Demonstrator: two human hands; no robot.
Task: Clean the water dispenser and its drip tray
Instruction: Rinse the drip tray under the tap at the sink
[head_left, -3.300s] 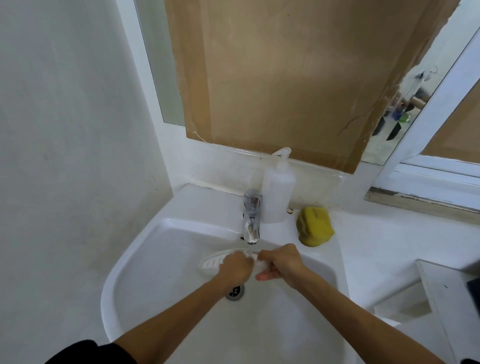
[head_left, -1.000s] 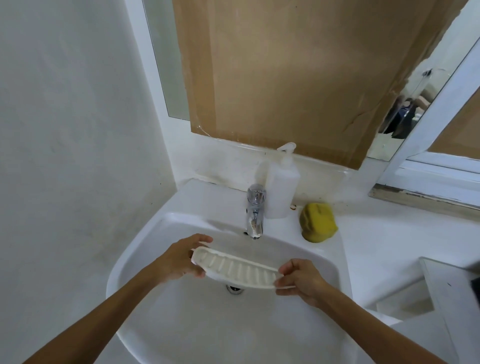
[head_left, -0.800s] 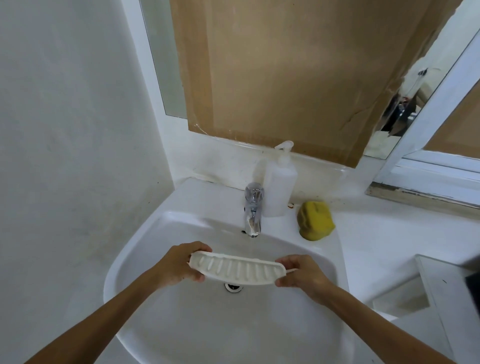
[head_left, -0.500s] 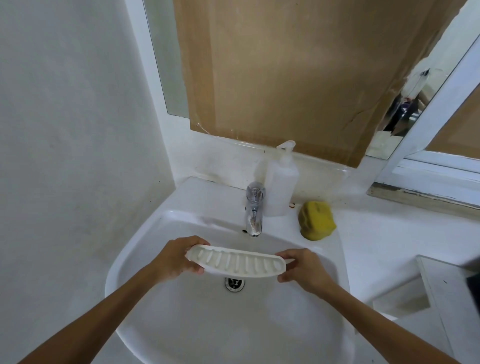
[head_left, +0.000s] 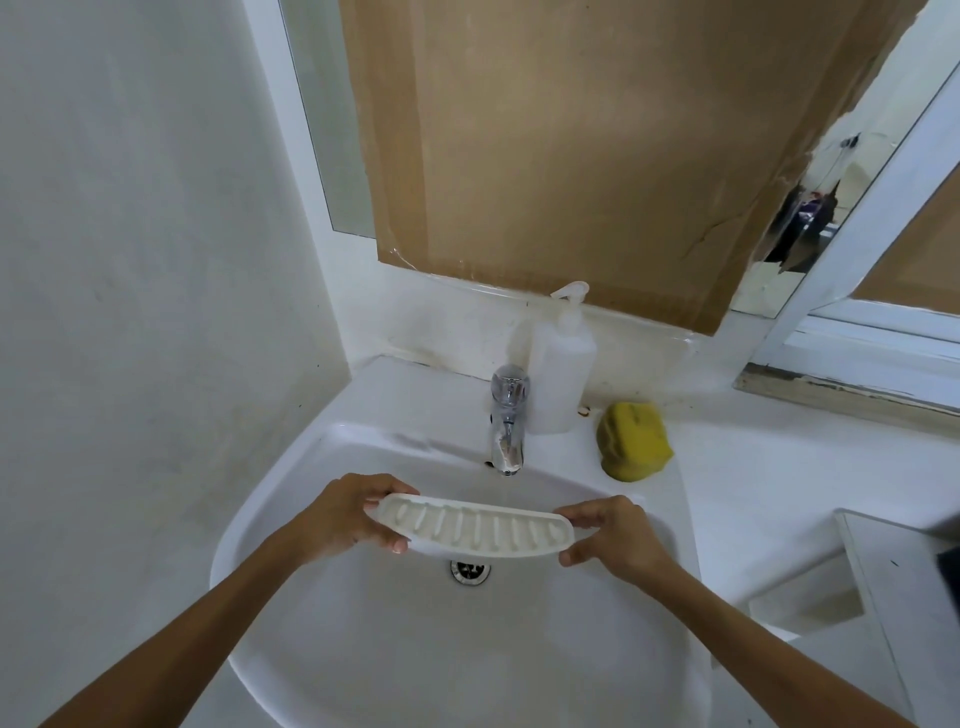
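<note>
Drip tray (head_left: 470, 529) under tap (head_left: 508, 423) at 12 for rinsing; left hand (head_left: 345, 514) and right hand (head_left: 615, 535) fingers pinch its ends.

Nothing here can be read. The white pump bottle (head_left: 560, 374) at the back edge of the sink (head_left: 291, 467) is blank, with no label or brand showing. The slotted drip tray (head_left: 470, 530) bears no lettering or number, only its ribs. The tap (head_left: 508, 426) shows no mark that I can make out. The brown cardboard (head_left: 571, 156) over the mirror is bare, with no print or sign on it.
</note>
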